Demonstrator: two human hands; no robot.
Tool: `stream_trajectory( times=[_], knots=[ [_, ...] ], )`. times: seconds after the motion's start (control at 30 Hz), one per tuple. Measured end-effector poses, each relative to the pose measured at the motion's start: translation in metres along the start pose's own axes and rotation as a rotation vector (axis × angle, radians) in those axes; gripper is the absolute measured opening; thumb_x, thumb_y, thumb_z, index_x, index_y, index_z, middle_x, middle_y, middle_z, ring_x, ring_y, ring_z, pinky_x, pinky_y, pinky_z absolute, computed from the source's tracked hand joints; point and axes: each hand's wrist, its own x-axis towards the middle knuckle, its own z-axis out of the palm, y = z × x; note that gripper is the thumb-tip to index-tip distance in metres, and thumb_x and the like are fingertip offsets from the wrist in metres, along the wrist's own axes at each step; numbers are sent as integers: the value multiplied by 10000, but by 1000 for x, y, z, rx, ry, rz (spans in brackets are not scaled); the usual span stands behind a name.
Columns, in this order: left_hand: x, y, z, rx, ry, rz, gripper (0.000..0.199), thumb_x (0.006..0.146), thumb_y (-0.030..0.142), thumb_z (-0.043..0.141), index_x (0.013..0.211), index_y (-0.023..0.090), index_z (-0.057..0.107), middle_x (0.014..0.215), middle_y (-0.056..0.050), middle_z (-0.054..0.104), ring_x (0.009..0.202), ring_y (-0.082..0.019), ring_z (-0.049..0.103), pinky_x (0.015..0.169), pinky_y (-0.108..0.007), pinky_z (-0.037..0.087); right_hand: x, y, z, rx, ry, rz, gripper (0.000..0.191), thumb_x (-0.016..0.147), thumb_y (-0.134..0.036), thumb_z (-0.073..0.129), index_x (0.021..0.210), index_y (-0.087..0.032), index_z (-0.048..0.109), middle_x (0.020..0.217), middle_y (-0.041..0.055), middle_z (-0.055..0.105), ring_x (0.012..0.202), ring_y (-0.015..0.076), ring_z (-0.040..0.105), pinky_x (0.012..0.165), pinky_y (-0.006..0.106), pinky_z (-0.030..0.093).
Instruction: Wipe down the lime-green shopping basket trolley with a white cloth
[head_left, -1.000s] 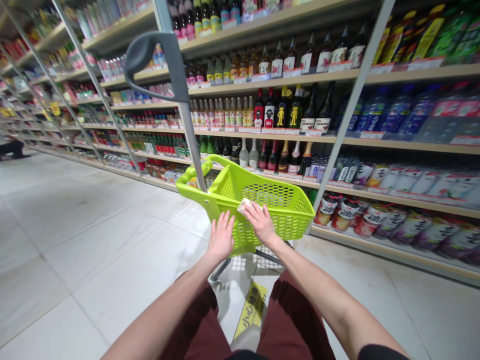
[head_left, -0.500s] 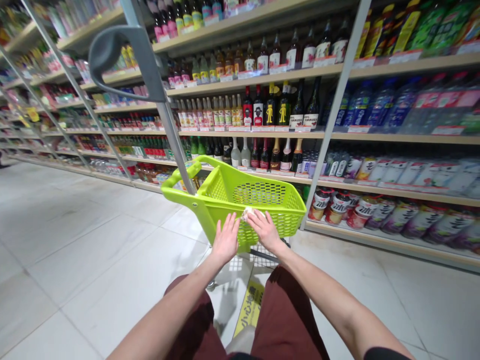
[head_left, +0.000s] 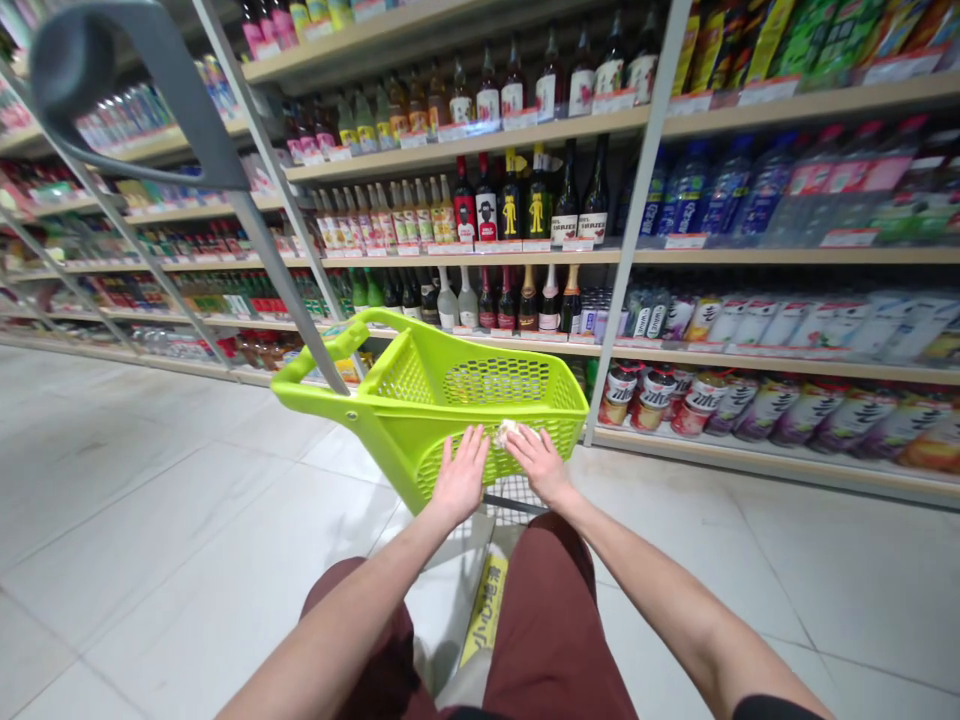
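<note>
A lime-green shopping cart (head_left: pixel 375 430) with a perforated plastic basket stands side-on in front of my knees. My left hand (head_left: pixel 460 478) lies flat against the near side of the basket, fingers stretched out, holding nothing. Beside it, my right hand (head_left: pixel 543 470) presses a crumpled white cloth or tissue (head_left: pixel 504 434) to the same panel, just below the rim. The cloth shows past the fingertips; the rest is under the fingers. Inside the basket I see only bare green mesh walls.
A grey pole with a large dark grey loop handle (head_left: pixel 191 110) rises at the cart's left end. Behind it run shelves (head_left: pixel 450 258) of bottles and drinks. A yellow floor sign (head_left: pixel 484 610) lies between my legs on pale tiles (head_left: pixel 150 520).
The view has turned slightly right, so cart and shelves sit further left. Both hands have slid along the basket side toward its right end, the cloth moving with my right hand.
</note>
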Motion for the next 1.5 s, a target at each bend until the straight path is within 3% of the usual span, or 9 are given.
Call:
stream_trajectory(
  times=[0.17, 0.4, 0.5, 0.67, 0.93, 1.17, 1.27, 1.4, 1.5],
  knots=[
    [18, 12, 4, 21, -3, 31, 657, 688, 117, 393, 1331, 115, 256, 1442, -103, 166, 1332, -235, 80, 1051, -517, 97, 11, 22, -5, -13, 58, 93, 430, 872, -105, 337, 1292, -187, 379, 1335, 54, 399, 1314, 192, 159, 1042, 453, 185],
    [26, 28, 14, 73, -43, 118, 602, 739, 156, 360, 1331, 125, 256, 1446, -86, 158, 1330, -223, 94, 1048, -513, 124, -37, 19, 20, 15, -97, 16, 429, 848, -86, 386, 1260, -201, 417, 1298, 62, 450, 1279, 181, 262, 1011, 447, 252],
    [31, 28, 15, 79, -39, 118, 600, 742, 151, 350, 1333, 123, 251, 1446, -86, 160, 1330, -223, 95, 1048, -515, 121, -32, 29, 3, 20, -7, 47, 434, 840, -75, 363, 1253, -191, 430, 1299, 61, 449, 1291, 190, 232, 1020, 450, 227],
    [44, 33, 10, 82, -36, 114, 599, 749, 138, 329, 1339, 110, 233, 1447, -95, 150, 1330, -228, 95, 1045, -519, 120, -21, 61, -19, -26, 163, 285, 448, 823, -79, 358, 1255, -172, 432, 1292, 77, 455, 1301, 212, 197, 1023, 473, 185],
    [41, 50, 17, 72, -40, 202, 581, 758, 145, 320, 1335, 121, 249, 1444, -89, 164, 1327, -222, 115, 1050, -507, 116, -70, 47, 4, 42, -55, 219, 467, 795, -21, 346, 1214, -184, 473, 1244, 65, 508, 1266, 195, 276, 983, 452, 266],
    [46, 46, 16, 62, -18, 156, 606, 739, 115, 321, 1339, 114, 236, 1445, -95, 160, 1329, -224, 100, 1047, -520, 100, -41, 81, -20, -10, 233, 494, 469, 813, -84, 328, 1264, -179, 418, 1294, 92, 449, 1294, 225, 215, 996, 485, 225],
    [46, 49, 14, 55, -24, 166, 608, 736, 115, 325, 1339, 119, 239, 1445, -92, 157, 1328, -223, 107, 1048, -516, 102, -50, 74, -9, 16, 153, 508, 493, 792, -60, 334, 1264, -175, 418, 1277, 100, 466, 1277, 236, 253, 969, 486, 264],
    [42, 51, 12, 57, -25, 177, 604, 744, 127, 328, 1341, 121, 235, 1445, -96, 159, 1327, -225, 112, 1048, -513, 111, -59, 46, 1, 102, 7, 327, 530, 749, -5, 338, 1237, -178, 453, 1254, 84, 493, 1261, 228, 288, 964, 464, 285],
    [42, 46, 10, 63, -10, 160, 605, 741, 122, 331, 1339, 121, 241, 1444, -97, 161, 1328, -226, 105, 1047, -518, 109, -39, 37, -10, 130, 101, 282, 541, 756, -9, 326, 1257, -186, 431, 1270, 84, 477, 1280, 212, 255, 981, 460, 269]
  ],
)
